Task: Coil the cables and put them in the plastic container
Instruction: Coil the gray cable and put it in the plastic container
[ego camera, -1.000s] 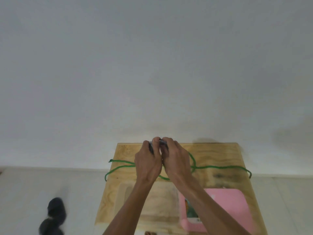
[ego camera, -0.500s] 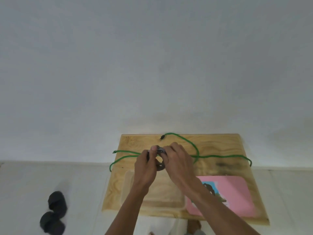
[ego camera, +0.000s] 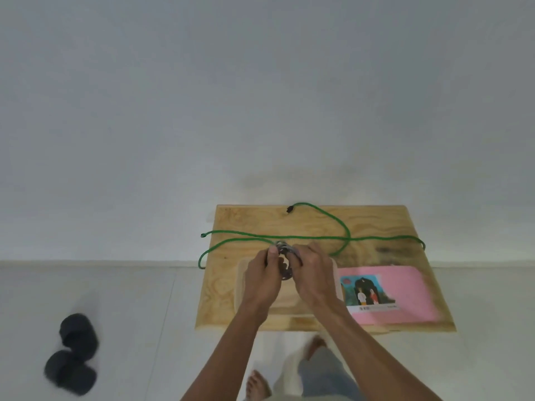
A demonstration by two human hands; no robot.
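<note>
Both hands share the grip: the left hand (ego camera: 262, 280) and the right hand (ego camera: 314, 273) pinch opposite sides of a small dark coiled cable (ego camera: 285, 263), fingers pressed onto its loops. The coil hangs directly above the clear plastic container (ego camera: 241, 285), which lies on the desk (ego camera: 376, 224) under the hands, so the coming move is judged a short drop straight down. The coil's ring faces the camera, roughly upright, and neither hand is clearly nearer to the container. Beyond the container, a green cable (ego camera: 312, 237) lies uncoiled, its long axis running left to right across the desk, one end hanging off the left edge. To the container's right, touching or nearly so, lies a pink booklet (ego camera: 402, 290). Count: two cables, one container, one booklet, and two dark rolls (ego camera: 72, 354) on the floor, well left of the container.
</note>
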